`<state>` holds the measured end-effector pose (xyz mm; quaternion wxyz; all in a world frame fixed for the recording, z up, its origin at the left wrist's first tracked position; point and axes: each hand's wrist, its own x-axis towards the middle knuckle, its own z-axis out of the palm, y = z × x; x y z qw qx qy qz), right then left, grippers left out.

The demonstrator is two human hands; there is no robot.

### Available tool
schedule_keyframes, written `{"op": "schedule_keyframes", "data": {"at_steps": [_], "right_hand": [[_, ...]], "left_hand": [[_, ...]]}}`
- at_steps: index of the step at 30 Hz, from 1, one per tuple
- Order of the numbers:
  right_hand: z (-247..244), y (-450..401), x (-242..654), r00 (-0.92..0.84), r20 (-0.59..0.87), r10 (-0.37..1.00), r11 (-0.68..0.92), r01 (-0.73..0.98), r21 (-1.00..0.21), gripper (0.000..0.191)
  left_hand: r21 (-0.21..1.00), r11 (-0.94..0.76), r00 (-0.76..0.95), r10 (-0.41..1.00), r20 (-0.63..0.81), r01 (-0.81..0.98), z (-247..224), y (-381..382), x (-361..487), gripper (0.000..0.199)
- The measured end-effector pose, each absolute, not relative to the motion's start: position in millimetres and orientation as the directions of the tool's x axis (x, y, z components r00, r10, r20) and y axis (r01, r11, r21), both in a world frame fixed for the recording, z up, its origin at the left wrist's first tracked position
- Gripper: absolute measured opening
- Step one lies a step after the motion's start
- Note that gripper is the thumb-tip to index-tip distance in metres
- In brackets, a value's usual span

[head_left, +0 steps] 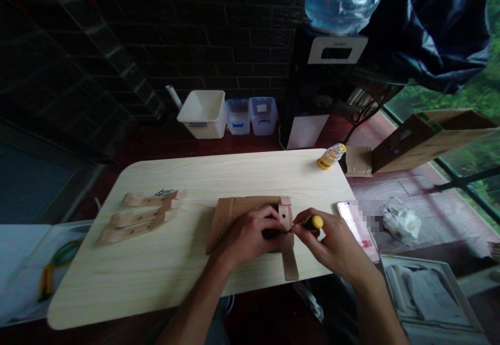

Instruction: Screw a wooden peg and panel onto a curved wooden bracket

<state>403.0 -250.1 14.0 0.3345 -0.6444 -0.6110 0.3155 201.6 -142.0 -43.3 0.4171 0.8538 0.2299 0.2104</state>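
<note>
A brown wooden panel (242, 204) lies on the pale table, with a wooden strip (289, 262) across its right end that sticks out past the front edge. My left hand (253, 233) rests over the panel, its fingers closed at the strip on something I cannot make out. In my right hand (324, 238) is a screwdriver with a yellow and black handle (313, 223), its tip side toward the strip and my left fingertips. A dark hole shows in the strip above my fingers. Three curved wooden pieces (138, 217) with dark holes lie at the table's left.
Small metal parts (164, 192) lie beside the curved pieces. A clear bottle with yellow ends (332, 156) stands at the table's back right corner. At the right edge lies a phone (357, 230). Bins (205, 116), a water dispenser (308, 95) and a cardboard box (414, 142) stand beyond the table.
</note>
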Motion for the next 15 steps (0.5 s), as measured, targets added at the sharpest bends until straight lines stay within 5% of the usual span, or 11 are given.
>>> {"op": "schedule_keyframes", "data": {"at_steps": [15], "right_hand": [[20.9,-250.3,399.7,0.054,-0.008,0.999,-0.037,0.553,-0.832,0.020]], "left_hand": [[0.813,-0.548,0.803,0.566,0.185,0.198,-45.7,-142.6,202.6,0.013]]}}
